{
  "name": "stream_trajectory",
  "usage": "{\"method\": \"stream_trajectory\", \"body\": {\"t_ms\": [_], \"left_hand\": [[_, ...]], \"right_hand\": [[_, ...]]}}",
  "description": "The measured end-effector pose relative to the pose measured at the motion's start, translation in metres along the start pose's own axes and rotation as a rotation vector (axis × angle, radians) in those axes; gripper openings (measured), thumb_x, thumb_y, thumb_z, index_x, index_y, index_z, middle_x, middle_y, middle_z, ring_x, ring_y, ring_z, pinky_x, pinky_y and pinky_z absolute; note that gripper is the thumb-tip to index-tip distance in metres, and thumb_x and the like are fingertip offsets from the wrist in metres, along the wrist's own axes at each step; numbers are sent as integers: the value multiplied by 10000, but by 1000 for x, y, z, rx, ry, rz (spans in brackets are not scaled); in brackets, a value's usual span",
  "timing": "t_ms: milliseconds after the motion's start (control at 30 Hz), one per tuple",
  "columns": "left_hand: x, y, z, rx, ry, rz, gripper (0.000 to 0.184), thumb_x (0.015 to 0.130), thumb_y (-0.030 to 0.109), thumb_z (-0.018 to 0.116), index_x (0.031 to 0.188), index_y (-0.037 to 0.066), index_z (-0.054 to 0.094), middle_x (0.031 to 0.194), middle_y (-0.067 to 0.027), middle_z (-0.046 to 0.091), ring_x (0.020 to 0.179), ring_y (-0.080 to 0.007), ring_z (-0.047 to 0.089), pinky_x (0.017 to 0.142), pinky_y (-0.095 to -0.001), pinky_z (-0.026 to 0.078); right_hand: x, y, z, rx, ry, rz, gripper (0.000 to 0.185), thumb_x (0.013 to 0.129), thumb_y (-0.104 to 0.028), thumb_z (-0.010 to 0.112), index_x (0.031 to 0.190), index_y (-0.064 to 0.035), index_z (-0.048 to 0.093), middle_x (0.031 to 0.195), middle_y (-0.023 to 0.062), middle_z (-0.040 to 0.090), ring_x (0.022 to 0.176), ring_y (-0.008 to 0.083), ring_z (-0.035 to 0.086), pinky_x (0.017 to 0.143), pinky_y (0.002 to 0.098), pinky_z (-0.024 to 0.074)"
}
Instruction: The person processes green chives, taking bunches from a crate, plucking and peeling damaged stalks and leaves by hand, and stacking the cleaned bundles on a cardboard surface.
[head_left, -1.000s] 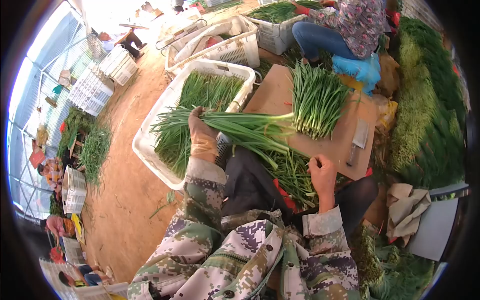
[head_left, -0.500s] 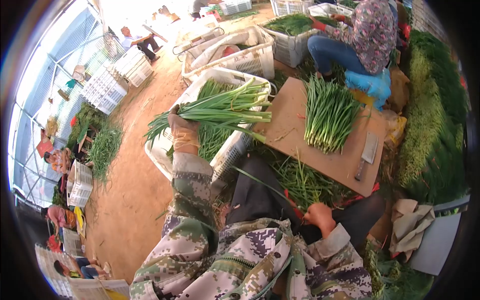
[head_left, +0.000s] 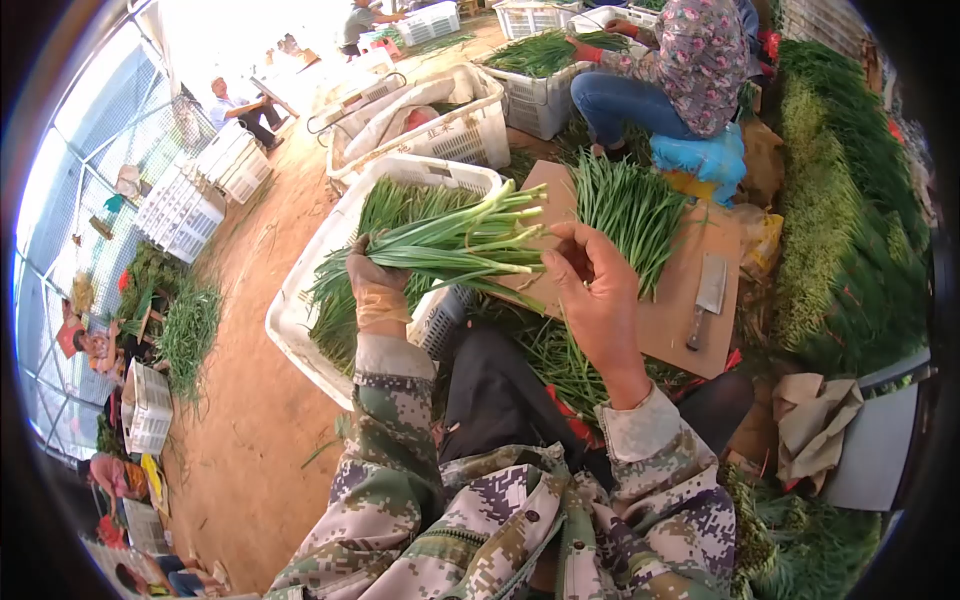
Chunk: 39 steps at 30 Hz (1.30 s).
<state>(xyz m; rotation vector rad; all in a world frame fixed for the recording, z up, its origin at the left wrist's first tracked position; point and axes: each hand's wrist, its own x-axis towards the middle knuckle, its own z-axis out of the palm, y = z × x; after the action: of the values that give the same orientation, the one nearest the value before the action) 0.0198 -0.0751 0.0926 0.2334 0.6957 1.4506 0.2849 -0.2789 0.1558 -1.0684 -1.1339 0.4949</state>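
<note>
While the left hand [head_left: 378, 278] clasps the green bunch [head_left: 445, 240] above the white crate [head_left: 452, 172], the right hand [head_left: 602, 295], beside the pale ends [head_left: 518, 268], pinching or not I cannot tell, should work lightly.

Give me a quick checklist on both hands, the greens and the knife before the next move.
1. Left hand secure on the held bunch: ok, wrapped around the leafy part.
2. Stalk ends level: not ok, they sit staggered.
3. Right hand free: cannot tell; it is at the stalk ends, but whether it pinches one is unclear.
4. Knife clear of both hands: ok, lying on the board, untouched.
5. Bundle on the board fully visible: not ok, the right hand hides part of it.
</note>
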Motion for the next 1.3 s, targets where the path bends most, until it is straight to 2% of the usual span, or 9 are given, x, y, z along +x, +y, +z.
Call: {"method": "stream_trajectory", "body": {"t_ms": [167, 267, 400, 500, 767, 1000, 1100, 1233, 1300], "left_hand": [[10, -8, -10, 36, 32, 5, 376, 963, 274, 360, 978, -9, 608, 970, -192, 685, 863, -369, 659, 847, -563, 544], [1, -14, 2, -10, 40, 11, 269, 955, 265, 420, 899, 43, 562, 815, -145, 646, 721, -319, 641, 710, -504, 580], [-8, -16, 10, 14, 44, 38, 268, 955, 275, 430, 908, 44, 557, 846, -149, 650, 743, -316, 637, 710, -504, 574], [-12, -17, 19, -14, 65, 74, 267, 952, 284, 442, 930, 44, 555, 865, -148, 646, 761, -310, 627, 728, -499, 563], [-14, -22, 20, -47, 39, 66, 186, 951, 276, 463, 883, 110, 511, 816, -121, 632, 745, -284, 612, 712, -471, 553], [-21, -19, 22, -69, 45, 64, 165, 948, 255, 472, 874, 113, 511, 812, -127, 630, 733, -272, 607, 691, -460, 553], [-25, -19, 26, -59, 54, 61, 178, 951, 262, 463, 869, 110, 510, 813, -130, 623, 734, -281, 601, 702, -471, 546], [-14, -12, 14, -49, 52, 58, 188, 953, 266, 450, 863, 113, 511, 833, -140, 633, 746, -293, 602, 724, -486, 536], [-11, -8, 10, -23, 72, 137, 260, 964, 277, 424, 905, 68, 567, 825, -119, 654, 745, -282, 633, 713, -456, 561]], "right_hand": [[-5, 12, 9, 187, -26, 191, 296, 917, -38, 670, 1199, -13, 581, 840, 13, 618, 662, 60, 556, 581, 227, 462], [2, 12, 5, 348, -67, 312, 330, 928, -58, 668, 1231, -9, 548, 870, 32, 639, 686, 70, 596, 562, 220, 474], [2, 7, 6, 419, -51, 302, 338, 942, -89, 662, 1227, 15, 513, 891, 53, 652, 689, 87, 616, 557, 222, 491], [-3, 16, 11, 468, 106, 303, 336, 952, -127, 661, 1202, 29, 500, 901, 60, 654, 671, 91, 614, 563, 219, 492], [-1, 29, 7, 461, 45, 393, 213, 952, -220, 681, 935, -14, 630, 792, 14, 638, 617, 77, 601, 545, 220, 492], [-12, 36, 2, 177, 26, 333, 185, 953, -185, 673, 877, -18, 659, 682, -8, 593, 549, 59, 564, 481, 211, 444], [-16, 48, -7, 5, 79, 217, 144, 944, -124, 655, 846, -18, 659, 669, -12, 581, 553, 54, 556, 481, 209, 432], [-25, 79, -46, 258, 453, 251, 68, 929, -66, 601, 909, -17, 644, 658, 9, 577, 545, 76, 528, 500, 245, 435], [-40, 97, -79, 226, 603, 180, 75, 934, -76, 578, 907, -26, 628, 654, 15, 563, 559, 105, 538, 526, 261, 445]]}}
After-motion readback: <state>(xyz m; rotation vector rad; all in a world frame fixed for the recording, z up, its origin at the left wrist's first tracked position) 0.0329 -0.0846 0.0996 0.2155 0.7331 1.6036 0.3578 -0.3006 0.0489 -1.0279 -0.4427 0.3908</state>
